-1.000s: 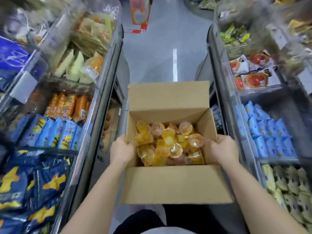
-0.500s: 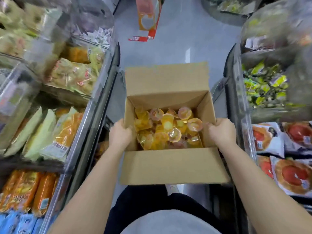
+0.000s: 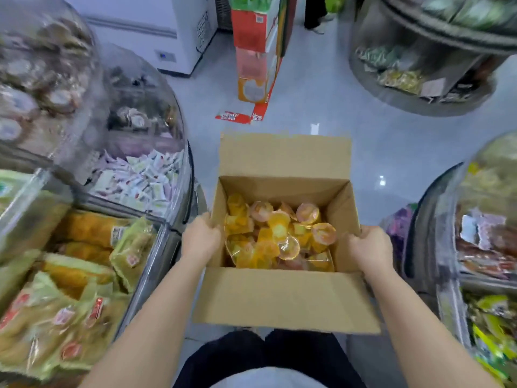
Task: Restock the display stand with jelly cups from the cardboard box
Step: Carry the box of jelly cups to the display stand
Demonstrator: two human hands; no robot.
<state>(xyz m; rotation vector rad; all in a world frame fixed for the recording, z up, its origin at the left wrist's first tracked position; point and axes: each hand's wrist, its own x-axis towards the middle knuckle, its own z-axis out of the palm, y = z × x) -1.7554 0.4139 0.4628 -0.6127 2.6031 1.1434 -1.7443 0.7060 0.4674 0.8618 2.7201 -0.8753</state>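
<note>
An open brown cardboard box (image 3: 285, 301) is held in front of me at waist height, its flaps spread out. Inside lie several yellow and orange jelly cups (image 3: 279, 236) in a loose heap. My left hand (image 3: 202, 237) grips the box's left wall near the top edge. My right hand (image 3: 368, 247) grips the right wall the same way. Both forearms reach in from below.
Clear-fronted display stands line both sides: bagged yellow snacks (image 3: 70, 278) and small white sweets (image 3: 140, 179) at left, mixed packets (image 3: 486, 247) at right. Ahead are a red and orange carton stack (image 3: 257, 51), a white freezer (image 3: 179, 32), a round stand (image 3: 419, 63) and grey floor.
I have carried the box forward along the aisle; the side stands slid back past me and the carton stack and freezer have come closer. Both hands keep their grip.
</note>
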